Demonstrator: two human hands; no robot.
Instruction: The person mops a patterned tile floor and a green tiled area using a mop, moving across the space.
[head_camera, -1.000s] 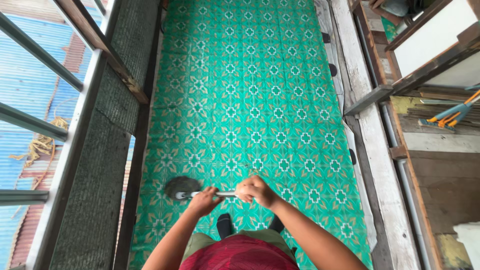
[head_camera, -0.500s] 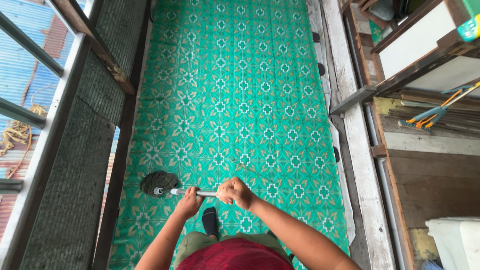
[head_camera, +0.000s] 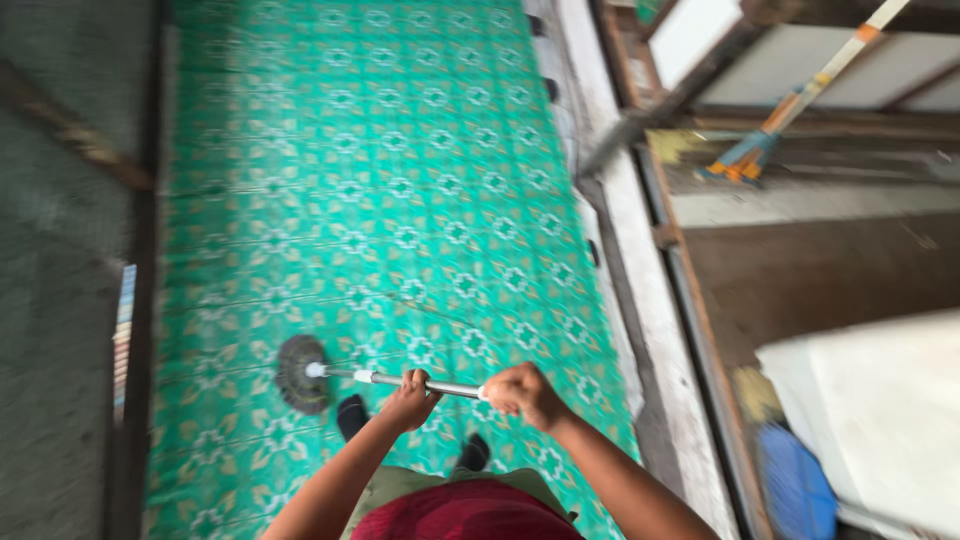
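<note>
I hold a mop with a silver handle (head_camera: 448, 388) in both hands. My left hand (head_camera: 410, 393) grips the handle lower down, my right hand (head_camera: 522, 392) grips its upper end. The round dark mop head (head_camera: 300, 374) rests on the green patterned floor mat (head_camera: 380, 180), to the left of my feet in black socks (head_camera: 352, 415). The picture is blurred by motion.
A dark mesh wall (head_camera: 60, 250) runs along the left of the mat. A white wooden beam (head_camera: 640, 300) borders it on the right. Beyond lie a wooden floor (head_camera: 820, 270), another mop with a blue and orange head (head_camera: 745, 160), a white box (head_camera: 880, 420) and a blue item (head_camera: 795, 490).
The view has swung to the right and blurred. The mop head stays left of my feet, and both hands keep their grip on the handle.
</note>
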